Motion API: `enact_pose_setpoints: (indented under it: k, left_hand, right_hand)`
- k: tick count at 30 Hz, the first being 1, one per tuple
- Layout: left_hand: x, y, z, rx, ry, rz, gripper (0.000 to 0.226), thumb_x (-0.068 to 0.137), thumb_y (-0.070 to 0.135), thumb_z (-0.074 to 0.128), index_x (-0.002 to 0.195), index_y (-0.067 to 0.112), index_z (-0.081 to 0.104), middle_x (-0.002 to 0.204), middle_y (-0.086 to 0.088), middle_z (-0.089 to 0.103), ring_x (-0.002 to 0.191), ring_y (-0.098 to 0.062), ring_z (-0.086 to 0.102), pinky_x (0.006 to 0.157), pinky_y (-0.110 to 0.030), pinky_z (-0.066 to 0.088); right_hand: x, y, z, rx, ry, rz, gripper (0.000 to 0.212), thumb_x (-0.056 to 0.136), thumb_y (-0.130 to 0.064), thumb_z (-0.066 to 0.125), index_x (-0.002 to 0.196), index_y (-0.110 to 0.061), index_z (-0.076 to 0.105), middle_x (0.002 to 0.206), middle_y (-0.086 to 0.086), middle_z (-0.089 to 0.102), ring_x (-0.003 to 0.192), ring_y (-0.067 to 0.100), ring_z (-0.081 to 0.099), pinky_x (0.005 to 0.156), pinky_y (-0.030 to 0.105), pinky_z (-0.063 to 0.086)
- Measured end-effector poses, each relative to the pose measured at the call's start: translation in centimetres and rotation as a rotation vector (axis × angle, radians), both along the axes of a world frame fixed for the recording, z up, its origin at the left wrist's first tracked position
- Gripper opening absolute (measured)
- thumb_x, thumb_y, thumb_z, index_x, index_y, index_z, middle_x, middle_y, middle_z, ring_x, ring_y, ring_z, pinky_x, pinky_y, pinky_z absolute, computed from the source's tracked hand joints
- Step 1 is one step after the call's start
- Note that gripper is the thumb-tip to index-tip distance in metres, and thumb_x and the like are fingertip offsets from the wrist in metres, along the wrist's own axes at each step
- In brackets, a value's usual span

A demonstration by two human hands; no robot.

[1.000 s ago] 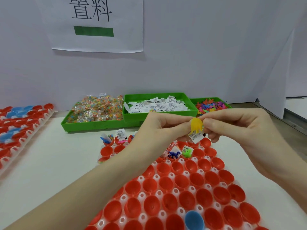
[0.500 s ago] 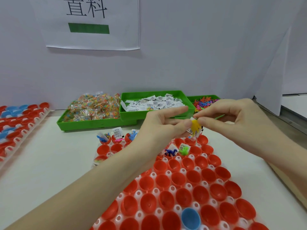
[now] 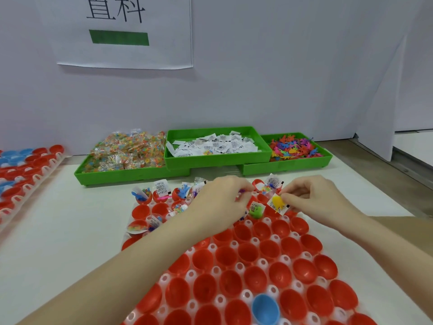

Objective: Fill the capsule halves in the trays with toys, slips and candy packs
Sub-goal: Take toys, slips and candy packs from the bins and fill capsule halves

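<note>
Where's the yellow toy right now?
In the head view, the yellow toy sits with a paper slip at the tray's far right, pinched by the right hand, just right of the green toy.

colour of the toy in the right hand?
Yellow: the small plastic toy pinched by the right hand, head view.

The left hand [image 3: 219,202] covers several capsule halves at the tray's [image 3: 212,248] far side, so their contents cannot be told. Print on the slips [image 3: 216,144] at 12 o'clock is too small to read. At 9 o'clock a second tray [image 3: 35,177] is cut by the edge. The sign's [image 3: 124,31] top is cut off.
</note>
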State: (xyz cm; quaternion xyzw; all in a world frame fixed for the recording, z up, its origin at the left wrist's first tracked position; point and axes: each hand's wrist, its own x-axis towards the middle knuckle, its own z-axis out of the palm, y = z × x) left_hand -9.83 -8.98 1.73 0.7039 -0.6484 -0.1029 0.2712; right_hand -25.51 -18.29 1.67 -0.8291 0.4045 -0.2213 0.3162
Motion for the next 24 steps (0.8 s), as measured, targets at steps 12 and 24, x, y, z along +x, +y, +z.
enact_pose_setpoints:
  k: [12,24]
  left_hand:
    - [-0.5,-0.4,-2.0,0.001,-0.525,-0.184,0.035,0.097,0.033,0.034,0.127,0.022,0.050,0.128,0.008,0.052,0.121,-0.014,0.043,0.096,-0.028,0.022]
    - [-0.4,-1.0,-2.0,-0.043,-0.324,-0.113,0.034,0.097,0.026,0.037,0.128,0.023,0.050,0.129,0.008,0.053,0.122,-0.011,0.042,0.094,-0.026,0.018]
  right_hand:
    - [0.9,-0.6,-0.5,-0.162,0.201,0.055,0.013,0.081,-0.011,0.061,0.078,-0.020,0.069,0.070,-0.006,0.064,0.066,0.004,0.057,0.064,0.016,0.044]
    - [1.0,-1.0,-1.1,-0.342,0.352,0.232,0.016,0.090,-0.012,0.050,0.098,-0.017,0.063,0.092,-0.009,0.054,0.095,0.012,0.053,0.081,0.023,0.039]
